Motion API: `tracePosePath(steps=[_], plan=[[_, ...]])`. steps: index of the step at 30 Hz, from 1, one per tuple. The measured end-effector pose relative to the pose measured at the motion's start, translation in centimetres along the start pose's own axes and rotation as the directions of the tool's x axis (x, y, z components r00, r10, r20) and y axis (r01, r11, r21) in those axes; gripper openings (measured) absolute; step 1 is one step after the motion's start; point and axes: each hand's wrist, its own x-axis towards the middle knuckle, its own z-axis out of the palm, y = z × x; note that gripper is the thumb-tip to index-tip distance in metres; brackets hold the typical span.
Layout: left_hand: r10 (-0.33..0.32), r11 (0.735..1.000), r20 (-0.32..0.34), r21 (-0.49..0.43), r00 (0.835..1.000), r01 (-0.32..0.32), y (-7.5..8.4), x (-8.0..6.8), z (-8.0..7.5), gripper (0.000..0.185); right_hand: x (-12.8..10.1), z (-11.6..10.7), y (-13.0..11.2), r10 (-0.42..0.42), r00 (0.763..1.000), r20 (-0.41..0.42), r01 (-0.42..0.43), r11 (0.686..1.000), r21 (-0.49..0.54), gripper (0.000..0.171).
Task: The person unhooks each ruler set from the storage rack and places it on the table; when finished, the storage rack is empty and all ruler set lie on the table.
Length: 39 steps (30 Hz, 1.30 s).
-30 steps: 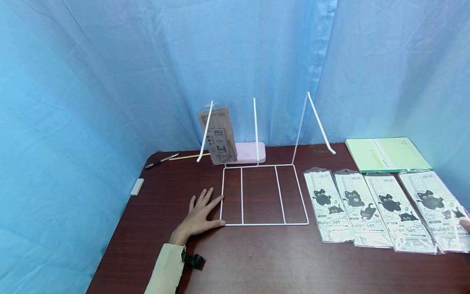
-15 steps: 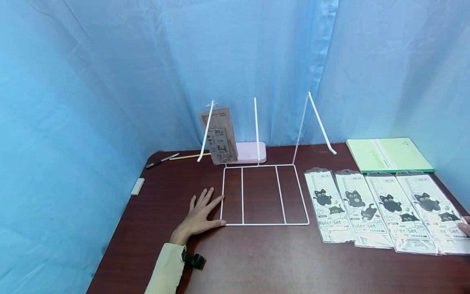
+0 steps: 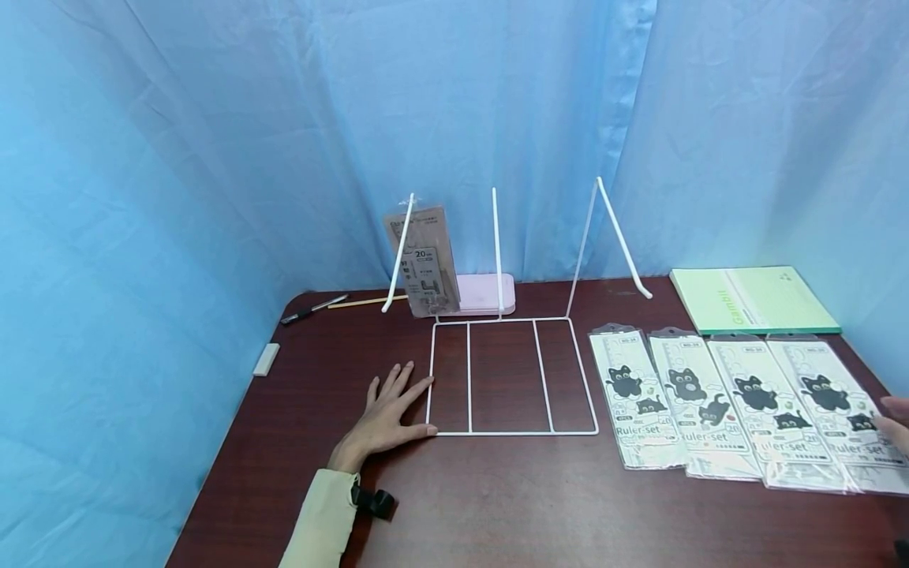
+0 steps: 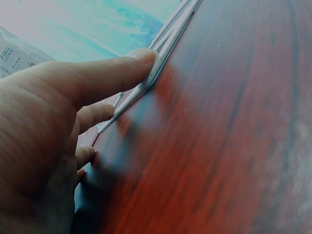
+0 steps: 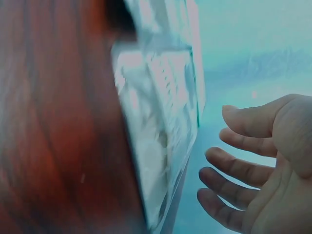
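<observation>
Left hand: the left hand [image 3: 387, 414] lies flat on the worktop [image 3: 483, 497] with its fingers straight and spread; it grips nothing. In the left wrist view a fingertip [image 4: 144, 57] presses against the white wire rack [image 3: 507, 379] at the rack's left edge.
Right hand: the right hand [image 3: 896, 422] shows only at the right border of the head view, just right of the rightmost ruler-set pack [image 3: 834, 402]. In the right wrist view its fingers [image 5: 234, 168] are loosely spread, apart from the pack [image 5: 161, 131], and hold nothing.
Wire rack: it sits mid-worktop, its flat grid on the surface and its thin prongs rising at the back. It looks light and stiff, and likely to slide on the smooth wood unless steadied at the frame edge.
Ruler-set packs: four lie side by side just right of the rack, edges overlapping. They look thin, light and flexible, in glossy and probably slippery sleeves; an edge or the hang tab at the far end seems the best place to pinch.
Leaning pack: a brownish pack [image 3: 424, 260] stands against the rack's left prong.
Behind the rack: a pink case [image 3: 486, 293]; to its right, a green notebook [image 3: 753, 298].
</observation>
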Motion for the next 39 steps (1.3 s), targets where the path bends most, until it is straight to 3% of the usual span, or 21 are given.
tracePosePath(steps=[5, 10, 18, 22, 25, 30, 39], plan=[[-0.007, 1.0, 0.005, 0.004, 1.0, 0.007, 0.0, -0.1, 0.0, 0.085, 0.5, 0.3, -1.7, -0.124, 0.992, 0.01, 0.125, 0.983, -0.135, 0.059], [-0.007, 1.0, -0.002, 0.001, 1.0, 0.007, 0.1, -0.1, 0.0, 0.084, 0.0, 0.7, -4.5, -0.232, 0.971, 0.062, 0.239, 0.961, -0.142, 0.066], [-0.004, 1.0, -0.011, 0.002, 1.0, 0.004, 0.0, -0.1, 0.0, 0.083, -4.5, -0.8, -14.8, -0.326, 0.932, 0.158, 0.35, 0.923, -0.161, 0.067], [-0.004, 1.0, -0.008, 0.008, 1.0, 0.004, 0.0, -0.1, 0.0, 0.084, -6.0, -0.6, -18.0, -0.337, 0.924, 0.182, 0.367, 0.915, -0.17, 0.067], [-0.004, 1.0, -0.008, 0.003, 1.0, 0.004, 0.0, -0.1, -0.1, 0.084, -6.5, -0.1, -19.1, -0.364, 0.912, 0.187, 0.393, 0.907, -0.152, 0.067], [-0.006, 1.0, -0.003, 0.002, 1.0, 0.006, 0.2, -0.1, -0.2, 0.084, -6.8, 1.1, -20.2, -0.456, 0.87, 0.185, 0.475, 0.877, -0.074, 0.062], [-0.004, 1.0, -0.004, -0.005, 1.0, 0.004, 0.1, -0.1, -0.1, 0.084, -7.3, 2.5, -22.0, -0.541, 0.815, 0.208, 0.545, 0.837, 0.043, 0.055]])
